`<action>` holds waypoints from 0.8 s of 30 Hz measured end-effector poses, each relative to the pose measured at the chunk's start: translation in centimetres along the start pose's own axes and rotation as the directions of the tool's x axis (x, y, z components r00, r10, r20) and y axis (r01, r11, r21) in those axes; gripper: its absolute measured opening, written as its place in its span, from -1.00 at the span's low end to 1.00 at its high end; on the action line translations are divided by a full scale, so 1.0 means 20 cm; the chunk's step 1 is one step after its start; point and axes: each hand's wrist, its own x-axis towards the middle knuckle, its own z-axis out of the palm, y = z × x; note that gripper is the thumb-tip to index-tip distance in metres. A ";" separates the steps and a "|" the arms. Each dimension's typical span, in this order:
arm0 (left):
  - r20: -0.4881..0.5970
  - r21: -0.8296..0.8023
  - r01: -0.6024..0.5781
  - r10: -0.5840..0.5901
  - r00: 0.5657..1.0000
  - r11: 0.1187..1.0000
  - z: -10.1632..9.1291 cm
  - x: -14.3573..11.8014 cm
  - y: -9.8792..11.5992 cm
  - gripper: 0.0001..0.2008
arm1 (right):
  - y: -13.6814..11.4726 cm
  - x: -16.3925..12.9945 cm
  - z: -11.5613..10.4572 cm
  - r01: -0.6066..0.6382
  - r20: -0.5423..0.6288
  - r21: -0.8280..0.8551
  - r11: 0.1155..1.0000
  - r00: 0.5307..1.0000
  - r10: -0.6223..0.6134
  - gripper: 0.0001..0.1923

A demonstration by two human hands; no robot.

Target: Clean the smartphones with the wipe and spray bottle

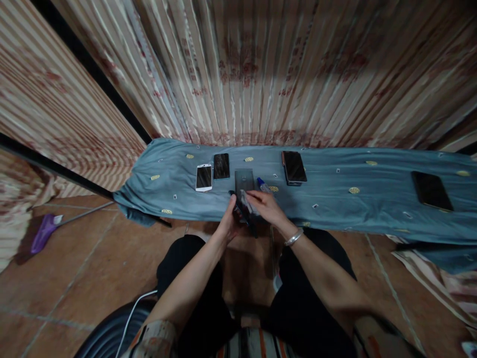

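My left hand grips a dark phone by its left edge at the front edge of the blue cloth-covered table. On the same phone's right side rests my right hand, fingers over a pale wipe or film on its face; a silver bangle is on that wrist. Just beyond the hands lie a grey glass panel and a small blue-capped bottle.
On the cloth lie a white phone, a black phone, a larger dark phone and another dark phone at far right. Striped curtains hang behind. A purple broom lies on the tiled floor at left.
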 end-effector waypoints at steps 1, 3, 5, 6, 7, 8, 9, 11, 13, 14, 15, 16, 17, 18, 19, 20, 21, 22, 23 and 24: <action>0.005 -0.007 -0.025 0.025 1.000 1.000 0.00 0.01 0.00 -0.52 | -0.01 -0.03 0.01 0.026 0.061 -0.020 0.999 0.998 -0.024 -0.64; 0.026 -0.022 -0.051 0.052 0.998 0.998 -0.01 0.02 0.01 -0.52 | -0.04 -0.07 0.02 0.064 0.126 -0.106 0.992 0.991 -0.051 -0.63; 0.039 -0.032 -0.054 0.055 0.998 0.998 0.00 0.03 0.00 -0.52 | -0.07 -0.10 0.02 0.087 0.146 -0.183 0.979 0.988 -0.060 -0.62; 0.045 -0.034 -0.058 0.060 0.997 0.998 0.00 0.03 0.00 -0.53 | -0.08 -0.10 0.01 0.094 0.152 -0.207 0.974 0.986 -0.063 -0.62; 0.051 -0.034 -0.069 0.071 0.996 0.997 0.01 0.03 0.00 -0.54 | -0.09 -0.10 0.01 0.100 0.160 -0.219 0.971 0.985 -0.065 -0.64; 0.058 -0.032 -0.087 0.089 0.994 0.996 0.01 0.02 0.00 -0.56 | -0.10 -0.10 0.00 0.104 0.170 -0.221 0.970 0.983 -0.067 -0.65; 0.063 -0.027 -0.110 0.111 0.992 0.994 0.02 0.01 0.00 -0.57 | -0.10 -0.10 -0.01 0.106 0.178 -0.219 0.970 0.982 -0.067 -0.67; 0.060 -0.009 -0.144 0.144 0.988 0.990 0.03 0.00 0.01 -0.57 | -0.10 -0.08 -0.03 0.093 0.179 -0.204 0.975 0.982 -0.056 -0.70; 0.033 0.021 -0.154 0.154 0.988 0.988 0.02 -0.02 0.03 -0.55 | -0.09 -0.07 -0.05 0.052 0.158 -0.148 0.988 0.987 -0.028 -0.71; 0.020 0.038 -0.156 0.155 0.988 0.987 0.02 -0.03 0.04 -0.53 | -0.08 -0.06 -0.06 0.024 0.144 -0.095 0.995 0.990 -0.010 -0.72; 0.015 0.054 -0.158 0.158 0.987 0.986 0.01 -0.03 0.05 -0.52 | -0.07 -0.05 -0.07 -0.008 0.130 -0.026 1.000 0.991 0.012 -0.71; 0.020 0.068 -0.160 0.159 0.987 0.985 0.01 -0.04 0.06 -0.51 | -0.07 -0.05 -0.08 -0.043 0.116 0.050 0.998 0.993 0.037 -0.69; 0.030 0.073 -0.162 0.160 0.987 0.984 0.00 -0.04 0.08 -0.50 | -0.07 -0.04 -0.08 -0.076 0.103 0.126 0.989 0.993 0.063 -0.66; 0.045 0.070 -0.163 0.161 0.986 0.984 0.00 -0.04 0.09 -0.50 | -0.06 -0.04 -0.09 -0.108 0.090 0.194 0.975 0.992 0.092 -0.63; 0.061 0.055 -0.166 0.162 0.985 0.985 -0.01 -0.05 0.10 -0.49 | -0.07 -0.05 -0.09 -0.138 0.080 0.254 0.957 0.989 0.122 -0.60; 0.076 0.029 -0.169 0.167 0.983 0.985 -0.01 -0.05 0.10 -0.47 | -0.07 -0.05 -0.09 -0.166 0.076 0.306 0.938 0.986 0.150 -0.57; 0.092 -0.004 -0.170 0.169 0.981 0.986 -0.01 -0.05 0.11 -0.46 | -0.08 -0.05 -0.09 -0.192 0.080 0.350 0.917 0.981 0.174 -0.55; 0.109 -0.038 -0.162 0.165 0.980 0.986 0.00 -0.06 0.11 -0.43 | -0.09 -0.06 -0.08 -0.213 0.091 0.386 0.898 0.977 0.193 -0.54; 0.129 -0.069 -0.144 0.152 0.980 0.987 0.00 -0.06 0.12 -0.41 | -0.10 -0.06 -0.08 -0.231 0.105 0.411 0.882 0.973 0.205 -0.54; 0.149 -0.094 -0.117 0.130 0.980 0.989 0.00 -0.07 0.12 -0.38 | -0.10 -0.06 -0.08 -0.243 0.119 0.424 0.872 0.970 0.212 -0.55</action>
